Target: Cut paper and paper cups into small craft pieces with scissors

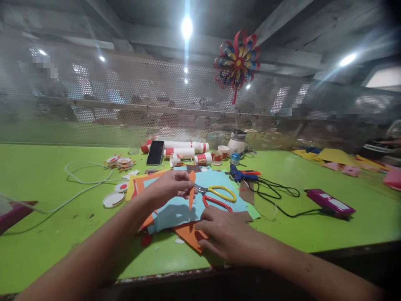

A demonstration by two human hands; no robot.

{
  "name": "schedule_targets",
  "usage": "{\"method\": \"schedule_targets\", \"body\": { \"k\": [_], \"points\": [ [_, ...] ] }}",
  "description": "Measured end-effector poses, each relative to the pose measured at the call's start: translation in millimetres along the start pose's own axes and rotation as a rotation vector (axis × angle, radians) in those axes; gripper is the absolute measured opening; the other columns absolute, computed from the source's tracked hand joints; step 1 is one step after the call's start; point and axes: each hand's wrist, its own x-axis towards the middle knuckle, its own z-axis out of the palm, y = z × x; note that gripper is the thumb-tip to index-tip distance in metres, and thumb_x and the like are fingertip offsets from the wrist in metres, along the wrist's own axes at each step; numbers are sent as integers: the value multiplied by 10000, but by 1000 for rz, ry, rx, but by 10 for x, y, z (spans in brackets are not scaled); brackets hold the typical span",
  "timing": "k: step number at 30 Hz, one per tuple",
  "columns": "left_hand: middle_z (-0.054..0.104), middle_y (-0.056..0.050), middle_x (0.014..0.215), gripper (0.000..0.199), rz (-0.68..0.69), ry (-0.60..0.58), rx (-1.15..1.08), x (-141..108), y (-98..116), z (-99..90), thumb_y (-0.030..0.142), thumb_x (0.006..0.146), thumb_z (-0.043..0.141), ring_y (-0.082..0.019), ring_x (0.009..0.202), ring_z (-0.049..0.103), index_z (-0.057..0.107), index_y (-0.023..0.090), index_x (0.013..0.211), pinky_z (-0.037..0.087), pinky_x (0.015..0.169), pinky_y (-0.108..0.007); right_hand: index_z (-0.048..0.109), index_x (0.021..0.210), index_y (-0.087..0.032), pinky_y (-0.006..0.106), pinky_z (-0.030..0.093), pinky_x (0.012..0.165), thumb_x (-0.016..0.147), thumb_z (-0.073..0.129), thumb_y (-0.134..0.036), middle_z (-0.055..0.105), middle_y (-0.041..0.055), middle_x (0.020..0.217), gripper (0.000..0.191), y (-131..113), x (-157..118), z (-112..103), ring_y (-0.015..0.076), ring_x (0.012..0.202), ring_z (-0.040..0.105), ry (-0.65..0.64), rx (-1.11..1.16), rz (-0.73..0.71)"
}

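Pinching a slim orange piece (191,196), the left hand (169,186) has thumb and fingers together on it, above light blue paper (178,214) in the head view. Just right of that grip lie scissors (204,191) with a yellow and a red handle. Nearer the person, the right hand (227,234) bends over an orange sheet (186,235); whether its grip is clamped cannot be told. Farther right on the table (291,234) lies a glue gun (243,174); beyond the left grip, a phone (155,152).
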Motion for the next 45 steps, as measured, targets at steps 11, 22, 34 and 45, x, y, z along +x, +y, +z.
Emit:
{"method": "schedule_targets", "body": {
  "k": [11, 22, 34, 45],
  "points": [
    [596, -6, 636, 153, 1, 3, -23, 12, -171, 37, 285, 719, 685, -112, 559, 513, 587, 168, 720, 394, 578, -253, 688, 833, -107, 247, 443, 536, 891, 476, -335, 684, 57, 695, 317, 656, 416, -285, 151, 605, 607, 199, 586, 379],
    [554, 1, 578, 266, -25, 40, 99, -17, -282, 153, 411, 658, 695, -140, 552, 487, 579, 171, 647, 386, 567, -276, 573, 615, -147, 214, 378, 506, 692, 681, -310, 565, -36, 541, 210, 435, 733, -77, 87, 505, 491, 279, 1055, 412],
    [490, 25, 566, 282, -81, 179, 130, -95, -242, 220, 423, 723, 619, -132, 600, 431, 575, 165, 618, 327, 596, -249, 594, 623, -144, 203, 359, 463, 714, 726, -375, 555, -50, 508, 281, 443, 724, -58, 71, 463, 475, 290, 1206, 516],
    [501, 28, 580, 298, -167, 71, 77, -26, -472, 189, 401, 659, 681, -95, 538, 401, 585, 127, 726, 301, 548, -245, 557, 1182, -150, 403, 532, 793, 908, 572, -284, 598, 86, 1170, 305, 2341, 612, -669, 209, 958, 625, 769, 924, 1122]
  ]
}}
